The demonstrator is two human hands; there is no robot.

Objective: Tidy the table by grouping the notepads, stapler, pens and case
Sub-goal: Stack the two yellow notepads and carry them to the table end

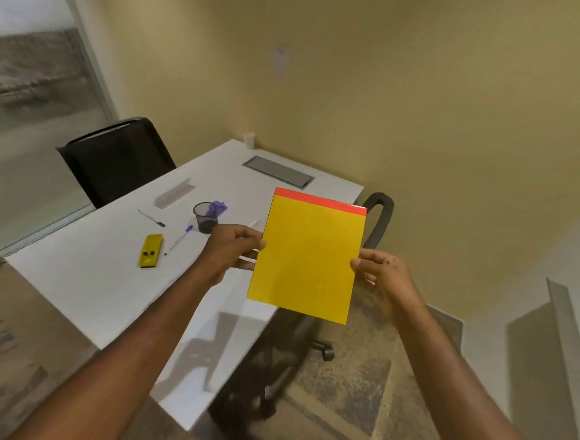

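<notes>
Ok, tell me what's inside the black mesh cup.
Nothing shows inside the mesh cup; its bottom looks dark. A purple thing lies behind it, partly covered.

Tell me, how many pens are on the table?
2. A black pen lies left of the mesh cup; a blue-capped pen lies beside the yellow stapler. The held notepad may hide more.

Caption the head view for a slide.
Both hands, left and right, hold a yellow notepad above the white table.

white cup [249, 140] by wall, black chair [117, 159] behind white table [82, 274]
</notes>
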